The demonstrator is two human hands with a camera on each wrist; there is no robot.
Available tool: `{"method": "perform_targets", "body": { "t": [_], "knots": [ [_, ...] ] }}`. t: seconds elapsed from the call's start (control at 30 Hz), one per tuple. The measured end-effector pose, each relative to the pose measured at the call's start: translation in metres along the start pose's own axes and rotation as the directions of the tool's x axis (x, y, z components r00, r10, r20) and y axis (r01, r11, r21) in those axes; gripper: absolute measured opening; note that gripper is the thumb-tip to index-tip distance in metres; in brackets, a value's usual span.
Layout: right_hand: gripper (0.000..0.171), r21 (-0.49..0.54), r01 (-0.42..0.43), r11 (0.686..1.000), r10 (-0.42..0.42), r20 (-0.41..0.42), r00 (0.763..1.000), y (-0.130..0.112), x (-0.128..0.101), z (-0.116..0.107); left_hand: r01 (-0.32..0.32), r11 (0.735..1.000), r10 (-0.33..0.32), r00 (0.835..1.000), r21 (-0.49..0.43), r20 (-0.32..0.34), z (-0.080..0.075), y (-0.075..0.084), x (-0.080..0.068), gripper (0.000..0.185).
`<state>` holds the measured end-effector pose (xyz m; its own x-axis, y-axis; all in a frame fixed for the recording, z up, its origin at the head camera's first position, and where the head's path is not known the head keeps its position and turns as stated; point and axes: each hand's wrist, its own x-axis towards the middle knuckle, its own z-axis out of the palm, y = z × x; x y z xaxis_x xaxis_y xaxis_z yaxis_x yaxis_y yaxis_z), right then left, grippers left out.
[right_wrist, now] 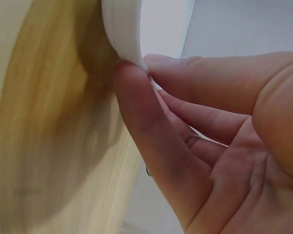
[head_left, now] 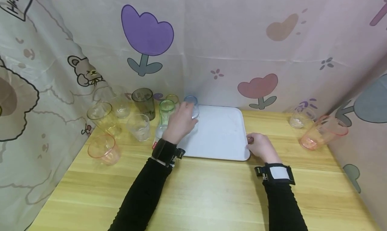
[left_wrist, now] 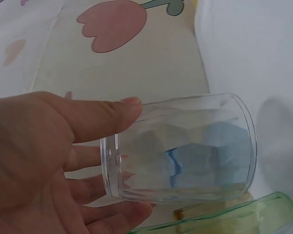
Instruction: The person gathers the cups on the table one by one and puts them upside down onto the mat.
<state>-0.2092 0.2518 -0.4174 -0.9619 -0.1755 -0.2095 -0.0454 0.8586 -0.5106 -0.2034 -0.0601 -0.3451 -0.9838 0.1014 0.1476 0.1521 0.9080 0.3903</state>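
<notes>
Left hand (head_left: 180,122) clamped on clear cup (left_wrist: 185,148) over tray (head_left: 217,137)'s far-left corner, right fingers (right_wrist: 141,131) pinching its near-right rim; slippage risks toppling neighbouring green cup (head_left: 167,110).

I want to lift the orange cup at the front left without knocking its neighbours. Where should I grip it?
Grip the orange cup round its side wall, just below the rim, coming from the front. It stands upright with its mouth up, and bare table lies on its near side, while other cups crowd behind it.
</notes>
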Motion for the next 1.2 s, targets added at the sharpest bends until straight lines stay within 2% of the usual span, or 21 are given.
{"method": "perform_targets", "body": {
  "t": [0.23, 0.63, 0.97, 1.2],
  "knots": [
    [0.047, 0.0, -0.017, 1.0, 0.017, 0.005, 1.0, -0.002, 0.0, 0.0, 0.045, 0.999, -0.044, 0.999, -0.018, 0.032, 0.01, -0.002, 0.001, 0.056],
    [0.047, 0.0, -0.006, 1.0, 0.006, 0.001, 1.0, 0.0, 0.001, 0.002, 0.064, 0.998, -0.064, 0.997, 0.005, 0.031, 0.024, -0.007, 0.005, 0.056],
    [0.046, 0.0, -0.006, 1.0, 0.006, -0.002, 1.0, 0.0, 0.001, 0.002, 0.098, 0.995, -0.097, 0.994, -0.012, 0.058, 0.033, -0.009, 0.009, 0.06],
    [0.047, -0.002, 0.003, 1.0, -0.003, -0.006, 1.0, 0.0, 0.001, 0.003, 0.098, 0.995, -0.098, 0.994, -0.001, 0.041, 0.038, -0.011, 0.009, 0.06]
  ]
}}
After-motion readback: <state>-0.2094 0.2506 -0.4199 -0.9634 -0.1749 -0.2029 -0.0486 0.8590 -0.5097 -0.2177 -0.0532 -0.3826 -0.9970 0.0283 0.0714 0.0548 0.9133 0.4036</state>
